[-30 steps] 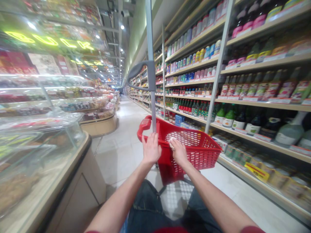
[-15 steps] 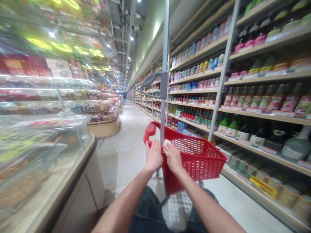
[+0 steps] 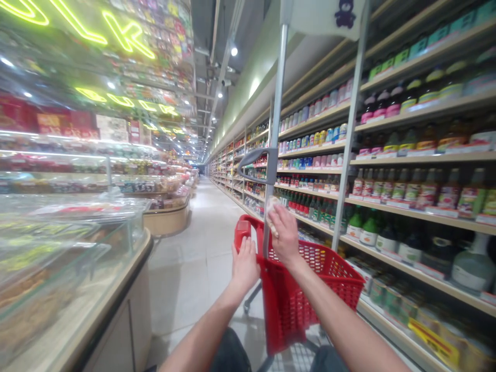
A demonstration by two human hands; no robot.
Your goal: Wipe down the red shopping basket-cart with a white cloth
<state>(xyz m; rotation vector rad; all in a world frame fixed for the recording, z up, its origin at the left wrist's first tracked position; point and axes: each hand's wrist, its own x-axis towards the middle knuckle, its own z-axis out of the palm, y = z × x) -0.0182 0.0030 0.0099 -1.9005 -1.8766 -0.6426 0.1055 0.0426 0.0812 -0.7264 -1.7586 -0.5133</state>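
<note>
In the head view, my left hand [image 3: 245, 266] lies against the red plastic back of a shopping cart [image 3: 287, 305], just below its red handle [image 3: 243, 230]. Its fingers are stretched upward and look flat on the plastic. My right hand [image 3: 284, 235] is closed around a crumpled whitish cloth [image 3: 272, 209], possibly a wipe, pressed to or right beside the cart's upright metal pole [image 3: 279, 93]. A grey loop-shaped holder [image 3: 258, 165] is fixed to the pole above both hands. At the top, part of a white sign with a purple bear [image 3: 344, 13] shows.
Shelves of bottles and cans [image 3: 411, 191] line the right side close to the cart. On the left stands a glass-topped food counter [image 3: 116, 258] with a curved edge. A pale tiled aisle [image 3: 201, 206] runs ahead between them. My knees are low in view, under my arms.
My right hand has moved up the pole with the cloth, away from the left hand. My left hand stays near the handle. The view has tilted upward, revealing the bear sign.
</note>
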